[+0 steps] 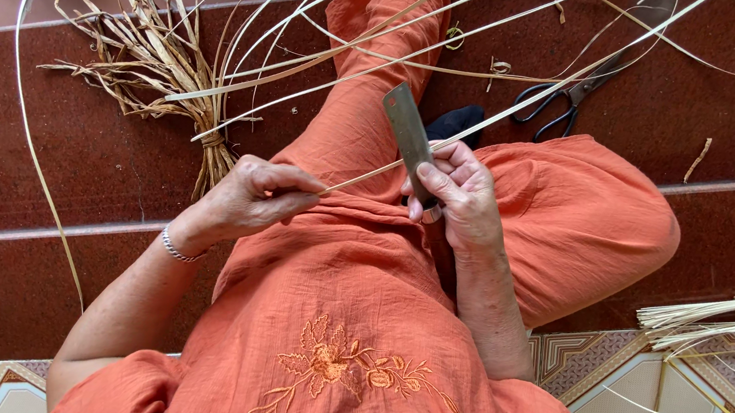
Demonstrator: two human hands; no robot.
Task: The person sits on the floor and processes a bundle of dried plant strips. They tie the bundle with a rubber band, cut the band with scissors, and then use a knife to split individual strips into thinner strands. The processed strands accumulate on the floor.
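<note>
**Shaving a cane strip against a flat blade**

Head view. The right hand (462, 195) has its grip closed around a flat metal blade (406, 132), whose tip rises up and away from the fingers. The left hand (249, 197) pinches the near end of a pale cane strip (490, 119) between thumb and fingertips; the strip runs from that pinch across the blade, just beside the right grip, and on over the orange trouser leg (572, 213). Judged from this pose, a clean result calls for a taut strip, a shallow blade angle and a thumb kept behind the edge. Beyond the right grip lie scissors (559, 104); beyond the left, a tied bundle of dry husk (157, 59) on the red floor (16, 173).
</note>
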